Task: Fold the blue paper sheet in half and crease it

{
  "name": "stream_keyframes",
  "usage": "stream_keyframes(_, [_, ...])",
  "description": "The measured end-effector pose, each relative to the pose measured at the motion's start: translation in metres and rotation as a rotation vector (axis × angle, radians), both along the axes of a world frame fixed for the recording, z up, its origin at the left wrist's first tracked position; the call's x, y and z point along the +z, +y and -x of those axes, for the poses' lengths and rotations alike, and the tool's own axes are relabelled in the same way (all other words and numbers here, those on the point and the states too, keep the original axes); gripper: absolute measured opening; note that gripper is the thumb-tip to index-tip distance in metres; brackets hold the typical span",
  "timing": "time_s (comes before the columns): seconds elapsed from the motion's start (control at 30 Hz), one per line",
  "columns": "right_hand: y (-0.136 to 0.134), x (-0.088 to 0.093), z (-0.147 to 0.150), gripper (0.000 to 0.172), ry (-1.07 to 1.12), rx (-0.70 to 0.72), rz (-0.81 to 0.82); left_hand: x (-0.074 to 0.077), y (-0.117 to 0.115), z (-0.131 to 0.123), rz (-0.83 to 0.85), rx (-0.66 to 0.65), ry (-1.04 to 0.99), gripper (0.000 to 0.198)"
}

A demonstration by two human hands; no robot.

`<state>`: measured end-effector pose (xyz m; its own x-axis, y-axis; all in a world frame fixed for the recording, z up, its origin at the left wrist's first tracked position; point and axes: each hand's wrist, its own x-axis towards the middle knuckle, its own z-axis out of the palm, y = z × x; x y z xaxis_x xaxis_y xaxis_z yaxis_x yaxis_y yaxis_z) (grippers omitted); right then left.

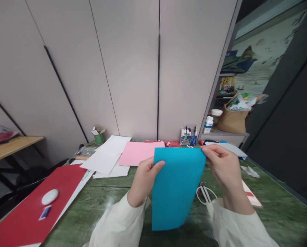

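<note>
A sheet of blue paper (177, 192) hangs upright above the green table, held between my two hands. My left hand (147, 178) grips its left edge near the top, thumb lying over the front. At the upper right corner, my right hand (221, 164) pinches the paper between thumb and fingers. The sheet's lower end curves slightly and hangs free. Partly behind the paper and my right wrist lies a pair of scissors (206, 195) with pale handles. A pink sheet (136, 152) rests on the table beyond my left hand.
White sheets (104, 154) lie at the back left. Red paper (63, 185) on the left carries a white oval object (50, 197) and a small purple-and-white block (45, 212). A pen box (188, 137) stands against the cabinet; a woven basket (233, 120) sits on the right shelf.
</note>
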<state>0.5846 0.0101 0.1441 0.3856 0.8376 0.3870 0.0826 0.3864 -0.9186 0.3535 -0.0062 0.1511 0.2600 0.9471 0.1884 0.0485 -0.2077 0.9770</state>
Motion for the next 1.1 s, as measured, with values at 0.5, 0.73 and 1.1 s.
stream_keyframes(0.5, [-0.003,0.003,0.001,0.027,-0.14,0.094,0.06,-0.003,0.001,-0.003,0.022,0.061,-0.03,0.036])
stream_keyframes(0.73, [-0.002,0.003,0.001,0.027,-0.084,0.152,0.088,-0.003,0.001,-0.003,0.039,0.071,-0.036,0.035])
stream_keyframes(1.1, [-0.011,0.014,-0.001,0.037,-0.366,0.154,0.1,0.004,0.002,0.0,0.031,0.102,-0.077,0.034])
